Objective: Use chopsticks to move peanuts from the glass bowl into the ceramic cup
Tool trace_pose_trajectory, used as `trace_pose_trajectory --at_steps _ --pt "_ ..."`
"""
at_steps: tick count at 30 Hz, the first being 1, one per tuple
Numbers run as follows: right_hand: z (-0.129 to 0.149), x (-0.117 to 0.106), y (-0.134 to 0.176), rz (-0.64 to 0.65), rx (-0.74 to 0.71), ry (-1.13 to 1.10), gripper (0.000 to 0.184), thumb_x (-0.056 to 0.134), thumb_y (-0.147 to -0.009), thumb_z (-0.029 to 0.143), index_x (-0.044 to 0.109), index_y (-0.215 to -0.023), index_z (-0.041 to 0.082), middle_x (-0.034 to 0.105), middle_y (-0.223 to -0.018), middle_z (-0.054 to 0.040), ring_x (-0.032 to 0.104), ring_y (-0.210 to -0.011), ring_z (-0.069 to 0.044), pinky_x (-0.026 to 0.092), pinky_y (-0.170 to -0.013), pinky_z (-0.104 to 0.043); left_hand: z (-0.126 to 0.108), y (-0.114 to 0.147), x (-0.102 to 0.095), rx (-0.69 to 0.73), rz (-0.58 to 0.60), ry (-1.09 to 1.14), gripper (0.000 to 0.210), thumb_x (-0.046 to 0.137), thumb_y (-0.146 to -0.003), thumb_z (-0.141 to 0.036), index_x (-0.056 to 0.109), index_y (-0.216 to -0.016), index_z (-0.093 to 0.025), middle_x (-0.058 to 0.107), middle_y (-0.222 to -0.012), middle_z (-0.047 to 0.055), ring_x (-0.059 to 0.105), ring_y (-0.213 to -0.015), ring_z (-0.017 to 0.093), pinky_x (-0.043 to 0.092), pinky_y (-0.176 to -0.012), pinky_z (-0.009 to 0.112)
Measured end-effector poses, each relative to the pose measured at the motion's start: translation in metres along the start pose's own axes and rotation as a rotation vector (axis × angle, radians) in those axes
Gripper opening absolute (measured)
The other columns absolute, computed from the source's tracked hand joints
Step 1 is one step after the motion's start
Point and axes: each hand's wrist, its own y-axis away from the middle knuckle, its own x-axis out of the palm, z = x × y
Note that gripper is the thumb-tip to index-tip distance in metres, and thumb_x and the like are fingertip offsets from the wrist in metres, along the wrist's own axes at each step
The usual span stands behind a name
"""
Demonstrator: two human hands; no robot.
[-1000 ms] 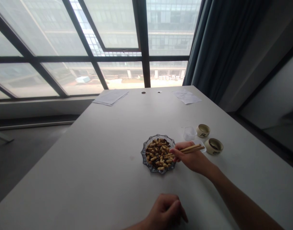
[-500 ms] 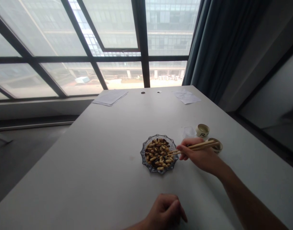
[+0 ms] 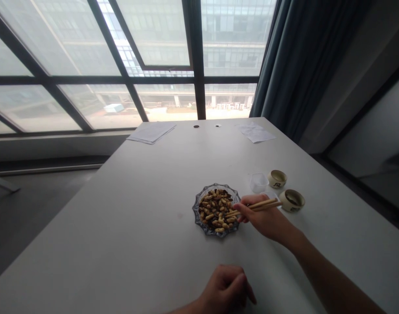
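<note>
My right hand (image 3: 260, 219) is closed around a pair of wooden chopsticks (image 3: 264, 205). Their tips reach down among peanuts in their shells (image 3: 218, 208), mixed with dark pieces that look like seeds. A scalloped glass dish (image 3: 221, 234) holds them all; whether the tips grip a single piece is too small to tell. Nearer the camera, my left hand (image 3: 226, 288) rests on the table, its fingers curled in a loose fist with nothing visible in them. Beyond my right hand stand two ceramic bowls, a smaller one (image 3: 278, 180) and a larger one (image 3: 291, 204).
A clear plastic container (image 3: 259, 182) stands left of the smaller bowl, and another clear one (image 3: 274, 198) is partly hidden behind my right hand. Papers lie at the far left (image 3: 152, 132) and far right (image 3: 255, 132) of the white table (image 3: 130, 218). Windows and a curtain (image 3: 278, 69) are beyond.
My right hand with the chopsticks has moved slightly left and lower, the tips going farther into the dish. The larger bowl now shows more fully. My left hand stays put.
</note>
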Motion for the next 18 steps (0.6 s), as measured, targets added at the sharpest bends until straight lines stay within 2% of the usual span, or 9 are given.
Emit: trace_pose_trajectory --at_steps 2,5,9,12,15,18 --pt "0.006 -0.010 0.004 -0.021 0.004 0.009 0.042 0.062 -0.098 0.049 0.067 -0.067 0.021 0.076 -0.066 -0.0035 0.075 -0.065 -0.020 0.056 -0.061 -0.025 -0.001 0.000 0.000 -0.002 -0.002 -0.002 0.092 0.039 -0.088 -0.089 0.082 -0.072 -0.009 0.047 -0.050 0.002 0.044 -0.049 0.012 0.032 -0.054 0.025" --pt "0.012 -0.037 0.015 -0.117 0.031 0.030 0.041 0.065 -0.096 0.053 0.071 -0.071 0.021 0.079 -0.073 -0.0059 0.077 -0.070 -0.022 0.058 -0.062 -0.026 -0.002 -0.001 0.000 -0.003 0.003 -0.001 0.093 0.039 -0.087 -0.090 0.082 -0.071 -0.009 0.047 -0.051 0.002 0.044 -0.049 0.012 0.032 -0.053 0.025" --pt "0.008 -0.087 0.030 -0.360 0.108 0.072 0.041 0.068 -0.091 0.058 0.075 -0.076 0.020 0.079 -0.074 -0.0090 0.077 -0.065 -0.024 0.058 -0.055 -0.027 -0.001 -0.001 0.001 -0.005 0.008 0.021 0.094 0.039 -0.087 -0.090 0.081 -0.071 -0.008 0.046 -0.051 0.002 0.044 -0.048 0.012 0.031 -0.052 0.025" --pt "-0.006 -0.117 0.038 -0.545 0.180 0.164 0.034 0.069 -0.092 0.048 0.075 -0.074 0.020 0.078 -0.070 -0.0122 0.077 -0.062 -0.024 0.057 -0.052 -0.026 0.000 -0.001 0.001 0.002 0.009 0.027 0.092 0.041 -0.088 -0.089 0.080 -0.070 -0.008 0.047 -0.052 0.002 0.045 -0.049 0.012 0.032 -0.052 0.024" --pt "-0.026 -0.133 0.036 -0.638 0.258 0.180 0.026 0.069 -0.091 0.038 0.073 -0.073 0.020 0.076 -0.067 -0.0126 0.076 -0.059 -0.024 0.057 -0.052 -0.027 0.001 -0.001 0.000 0.013 0.006 0.035 0.090 0.043 -0.088 -0.088 0.080 -0.070 -0.007 0.047 -0.052 0.002 0.044 -0.049 0.011 0.031 -0.052 0.024" --pt "-0.045 -0.137 0.025 -0.609 0.320 0.207 0.025 0.071 -0.088 0.040 0.070 -0.071 0.021 0.076 -0.066 -0.0098 0.076 -0.061 -0.026 0.058 -0.053 -0.030 0.002 -0.002 -0.001 0.011 0.004 0.046 0.090 0.044 -0.088 -0.087 0.081 -0.071 -0.007 0.046 -0.052 0.001 0.043 -0.049 0.011 0.032 -0.052 0.024"
